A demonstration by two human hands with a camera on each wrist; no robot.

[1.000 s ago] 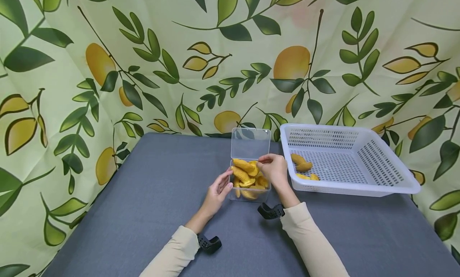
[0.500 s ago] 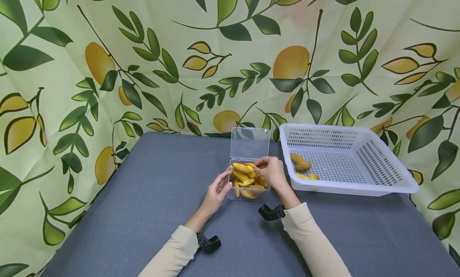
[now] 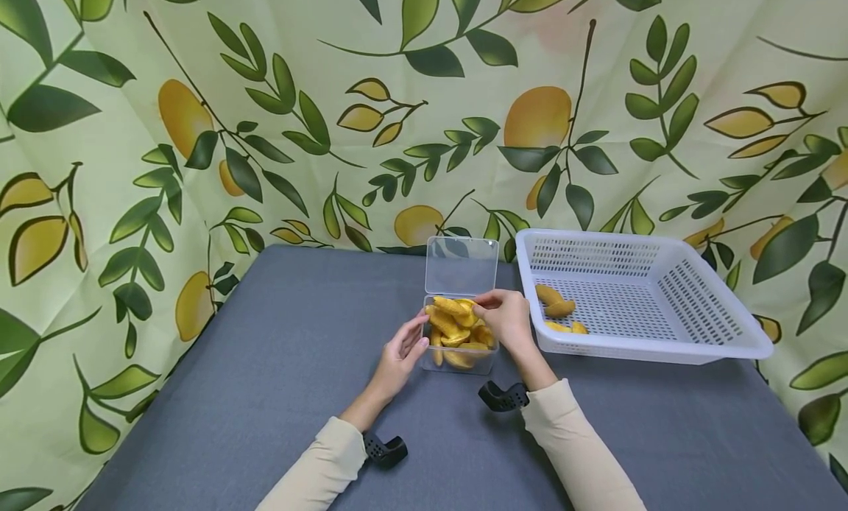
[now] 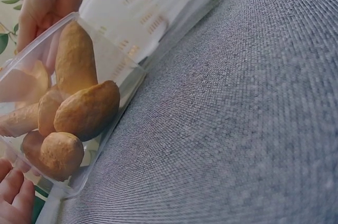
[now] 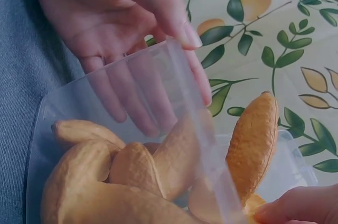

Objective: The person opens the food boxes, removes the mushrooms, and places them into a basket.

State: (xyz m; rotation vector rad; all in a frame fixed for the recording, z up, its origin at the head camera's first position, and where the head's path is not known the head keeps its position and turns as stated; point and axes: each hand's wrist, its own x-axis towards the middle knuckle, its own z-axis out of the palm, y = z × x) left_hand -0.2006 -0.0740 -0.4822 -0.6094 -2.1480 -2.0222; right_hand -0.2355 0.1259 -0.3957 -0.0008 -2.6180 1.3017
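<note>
The left hand point(image 3: 397, 354) is loosely open, its fingers extended along the left wall of a clear, rectangular plastic box point(image 3: 491, 363) and its thumb near the front corner; in the right wrist view the fingers show through the plastic. The right hand point(image 3: 506, 316) reaches over the box's right side, thumb and fingertips pinching a bright yellow-orange piece point(image 5: 252, 206) at the top of the pile; most of that piece is hidden.

Yellow, curved, pod-shaped pieces point(image 3: 442, 321) fill the box, the uppermost rising above the rim. Its clear, flat lid point(image 3: 461, 266) is open at the far side.

Just right of the box stands a white, perforated plastic basket point(image 3: 662, 351) with a few brownish and yellow pods point(image 3: 562, 309) near its left wall. Both rest on a dark grey, cloth-covered tabletop point(image 3: 318, 349). Behind hangs a pale fabric backdrop point(image 3: 291, 10) printed with green leaves and orange fruit. Cream sleeves point(image 3: 583, 437) cover the forearms, and black wrist-worn devices point(image 3: 386, 450) sit by the cuffs.
</note>
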